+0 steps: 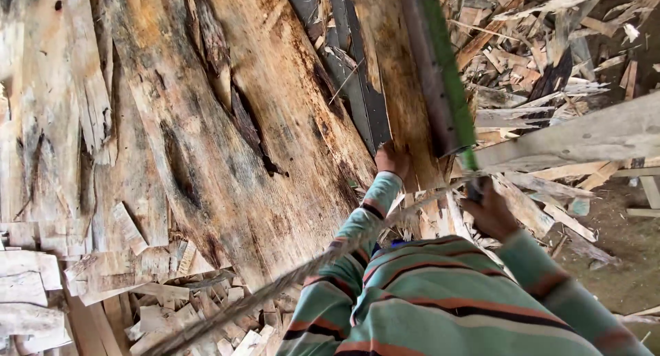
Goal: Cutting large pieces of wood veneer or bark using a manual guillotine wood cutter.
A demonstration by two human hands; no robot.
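A wide sheet of rough wood veneer [227, 143], streaked orange and grey with dark splits, is seen spread across the middle of the head view, running from 11 o'clock down toward 6 o'clock. At its lower right edge, just right of centre, the left hand [392, 160] is laid on the sheet, knuckles up, fingers curled over the edge of a narrower strip of veneer [399, 88] that rises toward 12 o'clock. Whether the edge is pinched or only pressed cannot be told, since the fingertips are hidden.

To the right, at about 4 o'clock from that hand, the right hand [491, 211] is closed in a fist around a dark handle; the green-edged bar [447, 74] slants up from it toward 1 o'clock, alongside the narrow strip. How the handle and bar join is hidden by the fist.

Both arms are covered by green sleeves [440, 301] banded in orange and black, filling the bottom of the view from 5 to 6 o'clock. A thin blurred strip [275, 287] is seen crossing the left sleeve, slanting down toward 7 o'clock.

A pale plank [584, 136] lies across at 3 o'clock, with a heap of splintered veneer scraps [536, 46] behind it at 2 o'clock. More broken offcuts [172, 301] are piled at 7 o'clock, and stacked weathered sheets [48, 122] are found at 9 o'clock.
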